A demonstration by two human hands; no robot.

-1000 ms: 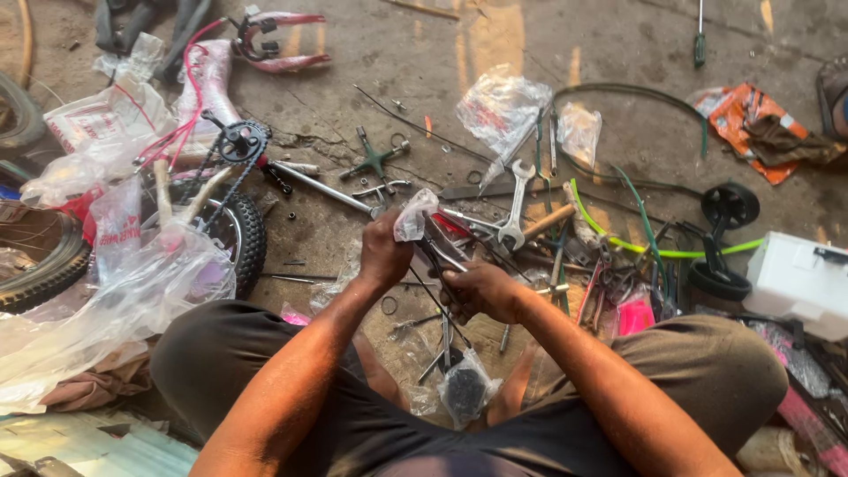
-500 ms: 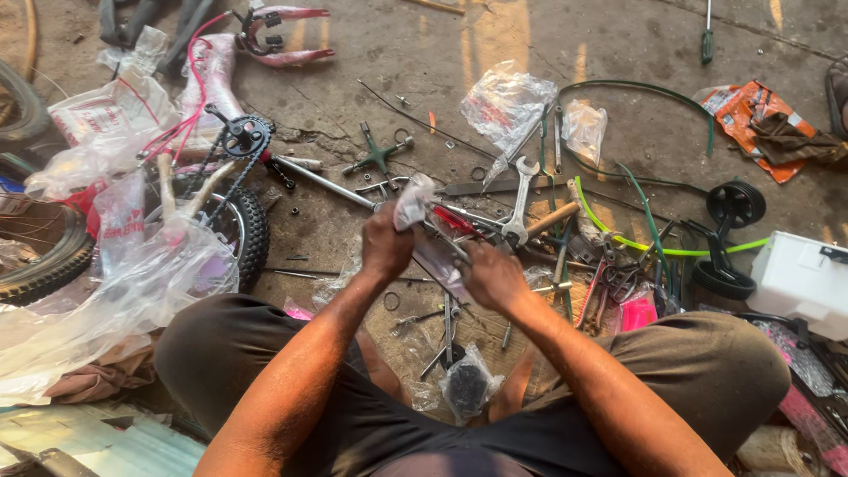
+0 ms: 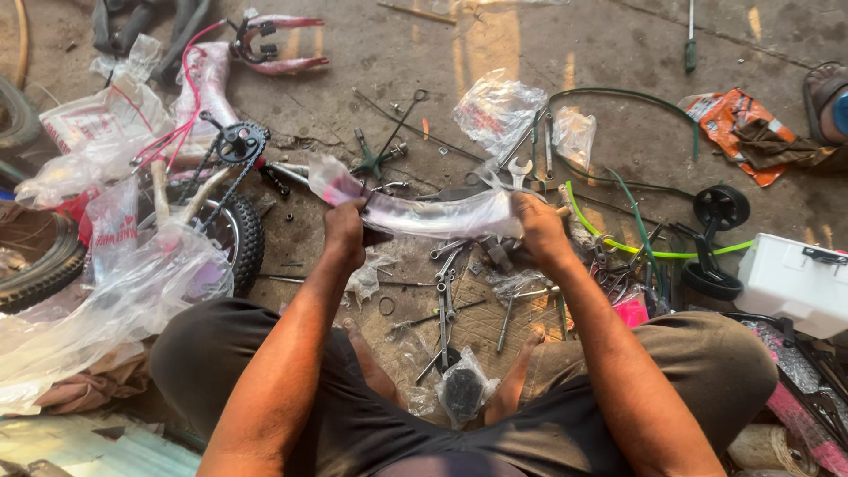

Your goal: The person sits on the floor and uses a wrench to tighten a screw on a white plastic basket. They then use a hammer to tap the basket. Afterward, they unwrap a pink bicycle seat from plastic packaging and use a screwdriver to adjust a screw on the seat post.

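Head view: both hands clamp one plastic-wrapped curved part (image 3: 424,214) at frame centre, long axis left-right, slight arch. Left hand (image 3: 344,231) closed on its left end, right hand (image 3: 536,228) on its right end. Below: several spanners (image 3: 444,291); one small wheel (image 3: 231,231) at left.

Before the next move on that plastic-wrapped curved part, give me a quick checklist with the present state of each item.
1. Left hand grips one end of the wrapped part: ok.
2. Right hand grips the other end: ok.
3. Part held up off the floor, level between both hands: ok.
4. Plastic wrap off the part: not ok, it covers the whole length.
5. Floor below free of clutter: not ok, wrenches and small bags lie between the feet.
6. Part undamaged under the wrap: cannot tell.
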